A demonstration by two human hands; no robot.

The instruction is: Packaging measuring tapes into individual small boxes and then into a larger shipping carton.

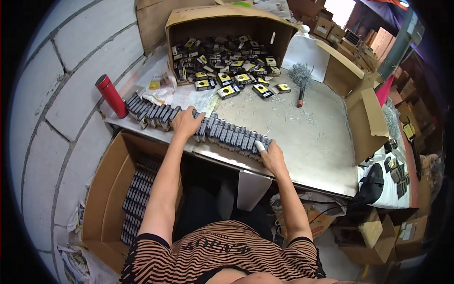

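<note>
A long row of small thin boxes [230,134], packed on edge side by side, runs along the near edge of the metal-topped table [326,151]. My left hand [187,122] is closed over the row partway along, its fingertips on the box tops. At the row's right end, my right hand [273,157] presses against the last boxes, with a white wrap on one digit. The stretch between my hands stands upright and tight. Left of my left hand, more of these boxes [150,112] continue, leaning a little, toward a red flask [111,96].
A large carton [227,16] lies on its side at the back, spilling black-and-yellow small boxes [242,78]. A dark rod with a clump of metal pins [301,78] lies behind right, with loose pins scattered about. Below left, an open carton [106,208] holds stacked rows of boxes.
</note>
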